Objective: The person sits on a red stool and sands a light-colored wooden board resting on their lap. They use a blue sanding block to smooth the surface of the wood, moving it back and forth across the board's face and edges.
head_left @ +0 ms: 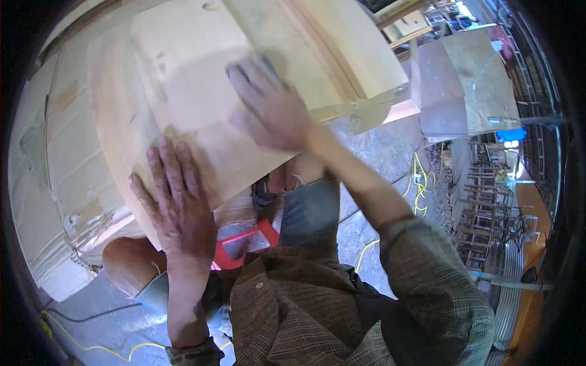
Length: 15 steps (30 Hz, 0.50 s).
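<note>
Checked shirt cloth fills the lower centre of the frame, its right sleeve running toward the lower right. Above it, the board, pale wood, stretches over the upper left and centre, its near edge slanting above the lap.

Left of centre, the left hand rests flat on the board near its lower edge, fingers spread, grasping nothing. At upper centre, the right hand is over the board with fingers bent, blurred; something dark shows at its fingertips, but I cannot tell whether it is gripped.

Beside the right hand, toward the top, is another pale panel with a brown strip along it. Cardboard covers the far left. Below the board, between the legs, is a red frame, next to jeans. Yellow cord lies tangled on the floor at right, near wooden racks.
</note>
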Each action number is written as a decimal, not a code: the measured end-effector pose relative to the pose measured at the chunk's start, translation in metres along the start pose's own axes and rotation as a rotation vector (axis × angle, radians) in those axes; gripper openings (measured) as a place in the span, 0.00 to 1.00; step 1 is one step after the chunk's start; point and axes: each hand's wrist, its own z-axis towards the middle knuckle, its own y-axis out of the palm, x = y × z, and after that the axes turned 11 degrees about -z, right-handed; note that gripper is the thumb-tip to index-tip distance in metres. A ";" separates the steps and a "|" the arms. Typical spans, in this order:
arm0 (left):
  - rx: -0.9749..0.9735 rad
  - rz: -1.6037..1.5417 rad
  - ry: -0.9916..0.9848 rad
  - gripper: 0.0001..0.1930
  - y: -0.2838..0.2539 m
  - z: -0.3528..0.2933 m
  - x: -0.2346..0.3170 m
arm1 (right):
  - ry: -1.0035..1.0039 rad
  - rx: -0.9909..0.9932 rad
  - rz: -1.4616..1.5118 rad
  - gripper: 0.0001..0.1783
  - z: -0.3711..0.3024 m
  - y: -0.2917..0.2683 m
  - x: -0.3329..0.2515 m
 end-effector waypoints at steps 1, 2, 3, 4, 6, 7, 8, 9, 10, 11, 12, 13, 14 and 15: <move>-0.007 -0.029 -0.001 0.34 0.000 0.003 -0.002 | 0.034 -0.049 0.031 0.39 -0.021 -0.011 -0.011; -0.016 -0.064 0.002 0.33 0.001 0.005 -0.003 | 0.032 -0.080 0.072 0.38 -0.040 -0.027 -0.019; -0.006 -0.080 0.001 0.33 -0.006 -0.002 0.006 | 0.011 -0.135 0.114 0.38 -0.060 -0.057 -0.022; 0.003 -0.069 0.020 0.33 -0.006 -0.002 0.005 | -0.014 -0.178 0.087 0.37 -0.072 -0.070 -0.023; 0.016 -0.064 0.048 0.34 -0.003 -0.003 0.002 | -0.058 -0.265 0.027 0.36 -0.092 -0.093 -0.020; 0.001 -0.026 0.047 0.35 -0.003 -0.003 -0.002 | -0.024 -0.308 0.204 0.37 -0.098 -0.102 -0.014; -0.013 0.013 0.044 0.35 -0.003 -0.002 -0.007 | 0.007 -0.347 0.383 0.37 -0.103 -0.111 -0.009; -0.025 0.052 0.036 0.35 -0.003 -0.003 -0.012 | 0.032 -0.384 0.561 0.37 -0.105 -0.117 -0.005; -0.044 0.043 0.036 0.36 -0.008 -0.003 -0.015 | 0.129 -0.391 0.715 0.38 -0.109 -0.124 -0.002; -0.059 0.061 0.030 0.38 -0.008 -0.003 -0.021 | 0.224 -0.391 0.871 0.38 -0.113 -0.130 0.000; -0.026 0.075 0.079 0.39 -0.006 -0.005 -0.032 | 0.322 -0.385 1.020 0.39 -0.119 -0.138 0.001; 0.013 0.105 0.120 0.40 -0.009 -0.007 -0.044 | 0.434 -0.281 1.328 0.40 -0.124 -0.137 -0.002; -0.029 0.078 0.111 0.42 -0.015 -0.008 -0.046 | 0.555 -0.170 1.626 0.40 -0.133 -0.129 -0.007; -0.071 0.050 0.104 0.43 -0.022 -0.008 -0.047 | 0.667 -0.039 1.921 0.41 -0.142 -0.121 -0.009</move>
